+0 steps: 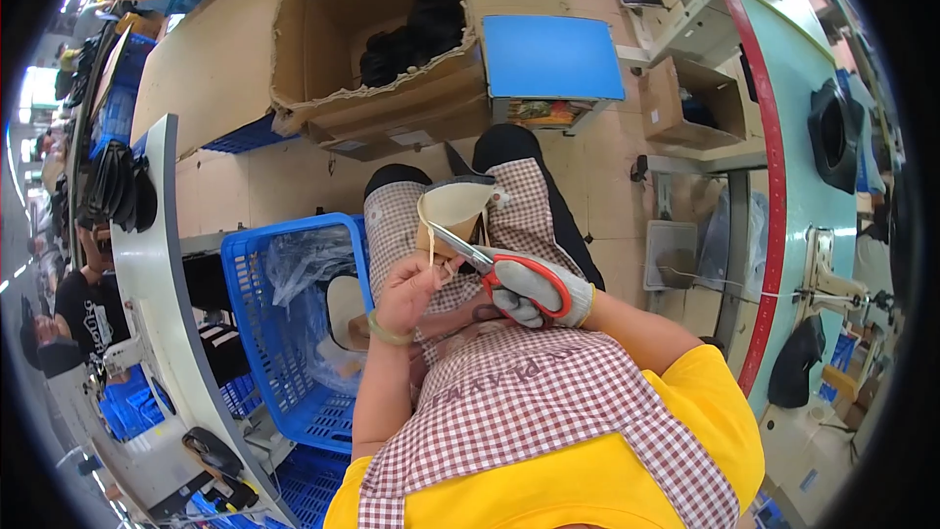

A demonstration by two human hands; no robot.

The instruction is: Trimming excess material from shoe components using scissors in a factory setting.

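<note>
My right hand [527, 292], in a grey-and-white work glove, is closed round the red handles of a pair of scissors [475, 253]. Their metal blades point up and left, against the edge of a shoe upper [456, 202] with a cream lining and a dark rim. My bare left hand [407, 292] is closed on the lower left side of this piece, at a thin cream strip [431, 247] along its edge. The upper is above my lap, over a checked apron [490, 382]. Part of its tan lower side is hidden behind the blades and fingers.
At my left stands a blue plastic basket [294, 421] with clear bags and a cream-lined piece. Ahead are a large cardboard box [323, 0] holding black pieces and a blue-topped stool [551, 57]. Worktables flank me: a grey-edged one [181, 323] left, a green, red-edged one [798, 196] right.
</note>
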